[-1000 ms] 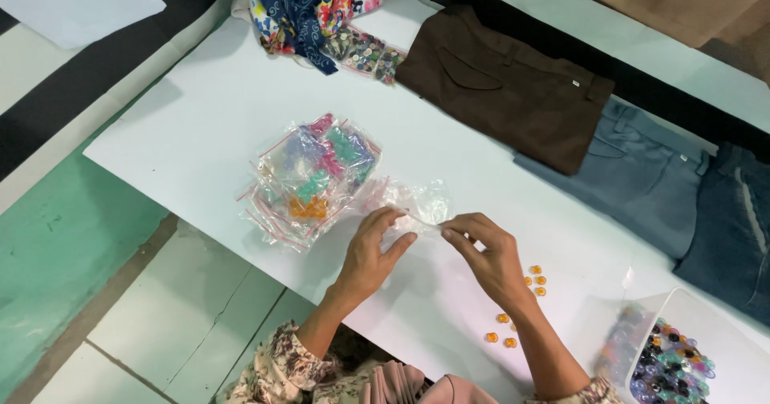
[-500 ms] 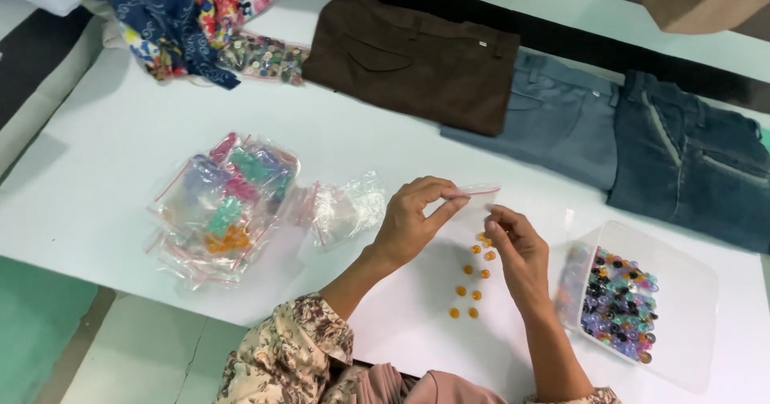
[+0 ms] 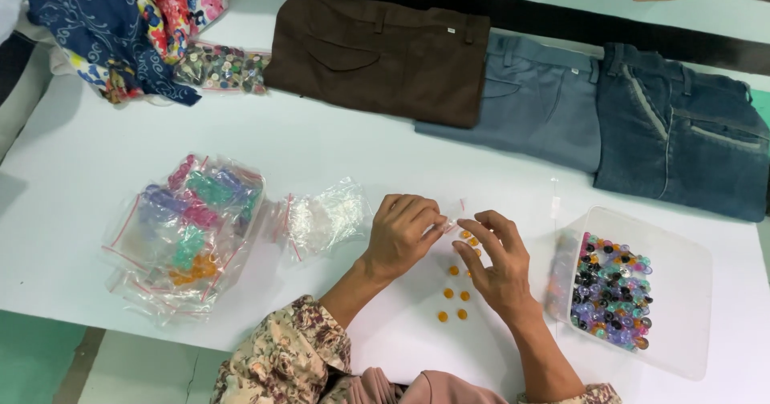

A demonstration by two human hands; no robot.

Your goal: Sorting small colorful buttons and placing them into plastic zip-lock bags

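Fingertips of the left hand (image 3: 401, 236) pinch a small clear zip bag (image 3: 451, 221) just above a scatter of orange buttons (image 3: 455, 293) on the white table (image 3: 337, 155). Just right of the buttons, the right hand (image 3: 496, 260) hovers with fingers spread, grasping nothing visible. About eight buttons lie loose, not yet bagged. Left of them sit empty clear bags (image 3: 325, 216), then a heap of filled bags (image 3: 188, 232). Right of them stands a clear tub of mixed buttons (image 3: 634, 292). Folded trousers (image 3: 377, 51) lie beyond.
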